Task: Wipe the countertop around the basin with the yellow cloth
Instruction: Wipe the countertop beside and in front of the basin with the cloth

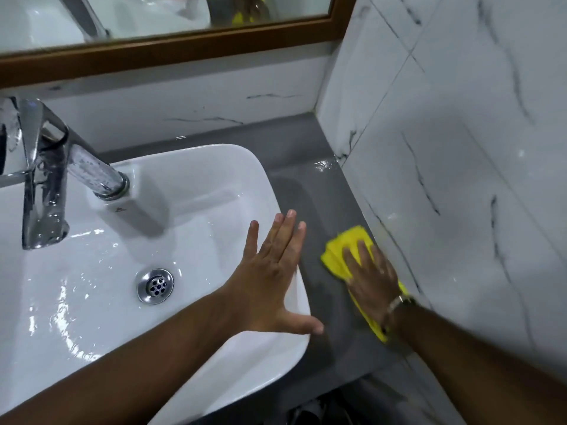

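A yellow cloth (pixel 342 248) lies flat on the grey countertop (pixel 306 185), on the narrow strip between the white basin (pixel 214 191) and the marble-tiled side wall. My right hand (pixel 372 279) presses down on the cloth with fingers spread over it; part of the cloth sticks out past the fingertips and under the wrist. My left hand (pixel 271 271) hovers over the basin's right rim, palm down, fingers apart, holding nothing.
A chrome tap (pixel 46 176) stands at the basin's back left, and a chrome drain (pixel 155 285) sits in the wet bowl. The tiled wall (pixel 460 148) bounds the counter on the right. A wood-framed mirror (pixel 184 41) hangs behind. A small puddle (pixel 325 164) glints near the back corner.
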{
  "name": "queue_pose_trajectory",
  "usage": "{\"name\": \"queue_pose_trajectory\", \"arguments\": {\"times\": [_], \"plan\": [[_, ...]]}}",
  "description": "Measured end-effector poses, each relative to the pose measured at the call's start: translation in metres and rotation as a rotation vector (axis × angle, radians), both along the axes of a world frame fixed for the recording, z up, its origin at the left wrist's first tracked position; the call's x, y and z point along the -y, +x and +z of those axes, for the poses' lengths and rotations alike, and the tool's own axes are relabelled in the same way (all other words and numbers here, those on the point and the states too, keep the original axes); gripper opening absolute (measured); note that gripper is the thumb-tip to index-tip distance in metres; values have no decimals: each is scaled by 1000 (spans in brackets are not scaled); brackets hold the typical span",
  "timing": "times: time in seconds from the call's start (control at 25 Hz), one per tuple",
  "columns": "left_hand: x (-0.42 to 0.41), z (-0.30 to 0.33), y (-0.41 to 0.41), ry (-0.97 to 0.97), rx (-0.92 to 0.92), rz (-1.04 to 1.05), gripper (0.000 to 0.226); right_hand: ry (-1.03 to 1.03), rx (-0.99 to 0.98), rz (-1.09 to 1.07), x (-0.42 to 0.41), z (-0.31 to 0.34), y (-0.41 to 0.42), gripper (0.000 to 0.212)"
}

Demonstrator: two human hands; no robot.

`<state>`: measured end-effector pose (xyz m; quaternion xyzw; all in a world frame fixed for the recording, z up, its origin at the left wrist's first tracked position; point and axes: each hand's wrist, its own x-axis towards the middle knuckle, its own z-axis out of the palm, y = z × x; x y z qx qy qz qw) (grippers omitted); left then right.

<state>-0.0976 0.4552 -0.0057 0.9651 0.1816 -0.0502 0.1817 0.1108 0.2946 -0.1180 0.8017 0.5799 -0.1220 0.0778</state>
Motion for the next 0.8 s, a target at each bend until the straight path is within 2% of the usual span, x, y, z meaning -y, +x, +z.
{"name": "queue_pose_trajectory", "arguments": {"times": [0.08, 0.12, 0.24, 0.28, 0.36, 0.4, 0.44, 0.52, 0.56, 0.64, 0.68, 0.72, 0.8], "plan": [[0, -1, 0, 17, 16, -6, 138, 62, -25, -222, -53, 19, -2, 67], [0, -2, 0, 25, 20, -9, 138, 143, -13, -191, -58, 16, -19, 69], [0, -3, -1, 30, 14, -11, 139, 260, -96, 128, 21, 10, -101, 82], [1, -4, -2, 27, 9, -16, 139, 206, -108, 191, 52, 15, -106, 80], [0, -4, -2, 26, 4, -21, 139, 178, 37, 327, 66, 9, -75, 69], [1, -3, -3, 38, 5, -21, 139, 133, 74, 307, 48, 11, -51, 65], [1, -1, -4, 51, 1, -25, 138, 108, 89, 155, 22, 10, -30, 65], [2, 1, -4, 78, -12, -23, 136, 70, -103, -261, -31, 6, -6, 64], [2, 2, -4, 91, -14, -14, 134, 71, -123, -303, -46, 0, -17, 66], [3, 6, -4, 107, -28, -6, 132, 120, -273, -220, -36, -6, -69, 74], [4, 7, -4, 112, -31, -2, 130, 139, -325, -108, -8, -7, -99, 72], [4, 7, -4, 116, -31, 9, 129, 151, -320, 19, 28, -9, -122, 67], [9, 7, -4, 133, -47, 52, 126, 224, -158, 278, 72, -14, -111, 60]]}}
